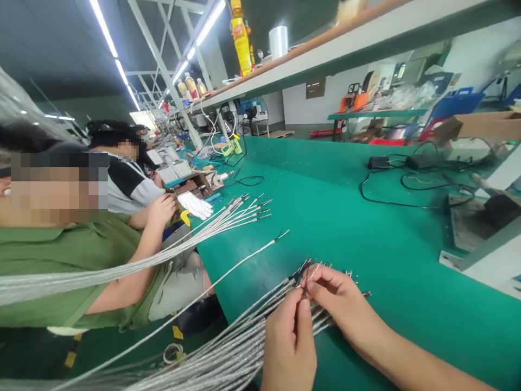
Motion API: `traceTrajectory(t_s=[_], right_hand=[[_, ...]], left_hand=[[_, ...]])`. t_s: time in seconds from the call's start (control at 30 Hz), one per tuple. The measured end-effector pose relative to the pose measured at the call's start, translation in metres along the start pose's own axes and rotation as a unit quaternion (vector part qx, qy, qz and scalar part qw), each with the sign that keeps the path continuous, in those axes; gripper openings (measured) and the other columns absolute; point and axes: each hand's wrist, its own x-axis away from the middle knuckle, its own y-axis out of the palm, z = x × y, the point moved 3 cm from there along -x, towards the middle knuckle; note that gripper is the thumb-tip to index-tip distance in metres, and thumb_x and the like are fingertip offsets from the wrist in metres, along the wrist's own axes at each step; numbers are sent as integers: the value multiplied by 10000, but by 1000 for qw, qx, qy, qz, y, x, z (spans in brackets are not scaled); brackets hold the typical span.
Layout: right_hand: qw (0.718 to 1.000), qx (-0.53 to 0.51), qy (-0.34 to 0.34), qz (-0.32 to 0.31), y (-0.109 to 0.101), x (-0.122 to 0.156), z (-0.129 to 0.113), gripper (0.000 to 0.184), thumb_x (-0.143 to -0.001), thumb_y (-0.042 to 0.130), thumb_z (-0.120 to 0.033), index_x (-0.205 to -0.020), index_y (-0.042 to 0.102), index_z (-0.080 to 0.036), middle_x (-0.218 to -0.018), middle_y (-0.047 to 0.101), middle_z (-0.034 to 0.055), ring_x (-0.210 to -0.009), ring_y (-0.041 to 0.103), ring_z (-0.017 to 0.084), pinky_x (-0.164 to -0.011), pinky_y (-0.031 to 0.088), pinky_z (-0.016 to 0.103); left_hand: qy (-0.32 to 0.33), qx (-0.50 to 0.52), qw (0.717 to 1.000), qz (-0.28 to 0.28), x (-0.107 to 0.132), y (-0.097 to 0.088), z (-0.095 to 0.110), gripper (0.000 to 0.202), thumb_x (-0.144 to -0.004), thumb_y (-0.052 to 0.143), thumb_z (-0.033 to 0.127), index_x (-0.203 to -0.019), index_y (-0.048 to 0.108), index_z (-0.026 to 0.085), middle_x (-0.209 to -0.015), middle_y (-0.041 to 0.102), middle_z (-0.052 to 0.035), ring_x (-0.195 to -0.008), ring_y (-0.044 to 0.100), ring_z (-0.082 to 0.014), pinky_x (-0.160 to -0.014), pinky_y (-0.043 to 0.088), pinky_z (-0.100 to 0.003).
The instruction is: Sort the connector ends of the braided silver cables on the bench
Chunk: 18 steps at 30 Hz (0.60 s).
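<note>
Both my hands meet over a thick bundle of grey braided cables (240, 331) at the edge of the green table. My left hand (290, 342) pinches the stripped end of one cable between thumb and forefinger. My right hand (340, 301) is closed at the same spot, its fingertips on the thin dark and pale wires (309, 274) of that end. Several more stripped ends stick out behind and beneath my right hand. To the left, a single cable (244, 264) lies apart, its split wires pointing away from me. A second bundle of cables (228, 220) rests farther left.
A co-worker in a green shirt (122, 250) sits at the left, near a white glove (195, 205). The green table (325, 201) carries black adapters with cords (379, 162) at right. A metal stand (484, 244) is at the right edge; a shelf (309, 60) runs overhead.
</note>
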Motion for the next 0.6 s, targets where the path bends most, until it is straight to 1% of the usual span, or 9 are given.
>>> traceTrajectory(t_s=[0.1, 0.2, 0.3, 0.4, 0.47, 0.5, 0.53, 0.57, 0.6], right_hand=[[1000, -10, 1, -2, -3, -2, 2, 184, -912, 641, -316, -779, 600, -195, -771, 569, -12, -738, 484, 163, -691, 394, 281], [1000, -15, -4, -9, -3, -2, 4, 201, -901, 649, -341, -773, 597, -195, -753, 565, -10, -728, 488, 167, -688, 395, 288], [1000, -15, -11, -14, -2, -3, 4, 215, -892, 655, -362, -764, 601, -198, -761, 563, -4, -728, 490, 171, -688, 402, 291], [1000, -16, -12, -15, -3, -5, 5, 220, -890, 649, -377, -762, 611, -201, -776, 578, 6, -734, 507, 179, -694, 414, 297], [1000, -13, -22, -17, -4, -4, 5, 220, -884, 649, -374, -752, 624, -200, -789, 592, 13, -748, 523, 186, -708, 426, 301], [999, -7, -27, -20, -5, -2, 6, 215, -880, 651, -371, -750, 634, -202, -795, 599, 15, -754, 530, 190, -712, 433, 301], [999, 2, -30, -22, -7, -1, 8, 213, -875, 652, -376, -748, 645, -205, -792, 606, 17, -755, 538, 195, -708, 441, 300], [999, 13, -31, -19, -8, 1, 10, 212, -860, 664, -388, -747, 657, -210, -782, 613, 20, -748, 547, 201, -696, 451, 299], [999, 24, -33, -3, -9, 1, 13, 225, -838, 680, -411, -732, 666, -214, -769, 620, 26, -739, 556, 212, -678, 463, 302]], left_hand=[[12, -27, 1000, 10, -1, 2, -3, 307, -975, 417, 361, -1163, 629, 241, -1183, 670, -53, -1073, 626, -170, -917, 505, -244], [21, -32, 998, 51, -2, 2, -6, 310, -963, 436, 383, -1125, 658, 238, -1141, 694, -55, -1046, 648, -175, -878, 522, -238], [15, -41, 995, 86, 1, 4, -11, 334, -948, 455, 423, -1122, 665, 230, -1133, 703, -62, -1038, 653, -185, -899, 520, -258], [7, -61, 994, 93, 7, 8, -16, 340, -947, 444, 437, -1103, 667, 234, -1126, 705, -67, -1021, 658, -198, -888, 530, -281], [20, -86, 993, 81, 9, 7, -16, 339, -964, 408, 415, -1120, 654, 244, -1143, 698, -73, -1025, 657, -204, -878, 540, -300], [37, -110, 991, 60, 6, 4, -15, 343, -971, 391, 405, -1139, 645, 246, -1152, 693, -82, -1029, 655, -208, -869, 548, -313], [57, -143, 988, 32, -1, -2, -14, 346, -974, 388, 404, -1153, 639, 248, -1152, 691, -92, -1027, 653, -211, -852, 558, -324], [78, -179, 981, 0, -11, -11, -12, 343, -972, 400, 411, -1159, 636, 248, -1144, 690, -100, -1017, 653, -212, -832, 567, -333], [96, -216, 971, -27, -25, -26, -10, 331, -964, 429, 420, -1156, 636, 248, -1138, 688, -104, -1004, 651, -208, -817, 573, -339]])
